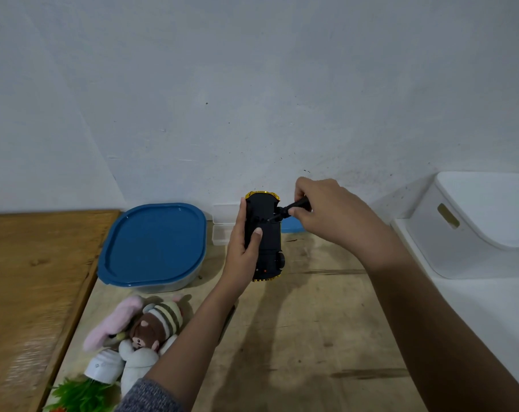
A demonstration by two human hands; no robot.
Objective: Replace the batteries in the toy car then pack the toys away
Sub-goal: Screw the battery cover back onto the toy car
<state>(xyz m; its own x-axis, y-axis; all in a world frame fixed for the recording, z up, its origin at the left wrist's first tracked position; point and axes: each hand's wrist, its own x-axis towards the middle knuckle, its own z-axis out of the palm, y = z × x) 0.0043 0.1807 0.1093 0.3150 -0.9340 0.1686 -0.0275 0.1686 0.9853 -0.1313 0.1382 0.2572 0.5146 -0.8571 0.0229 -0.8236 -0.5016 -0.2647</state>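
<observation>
A: How are the hands placed?

B: The left hand [243, 251] reaches up from the lower left, forearm slanting, and grasps the car [264, 236] from its left side, thumb laid across the black underside. The car is held above the tabletop [311, 322], belly toward the camera, yellow trim at both ends.

A: And the right?

B: The right hand [326, 209] comes in from the right, wrist bent, fingers clenched around the black handle of a screwdriver [291, 208]. Its tip touches the car's underside near the upper end.

A: What can you count?

B: One car, one screwdriver. One wheel shows clearly, low on the right edge. On the tabletop, one box with a blue lid [154, 242] stands left of the car. Nearer, at lower left, a heap of plush toys [139, 328]: one brown monkey in a striped cap, one pink one, one white one, touching each other. Some green leaves [80, 396] lie below them. One white bin [475, 221] sits well apart on the right
</observation>
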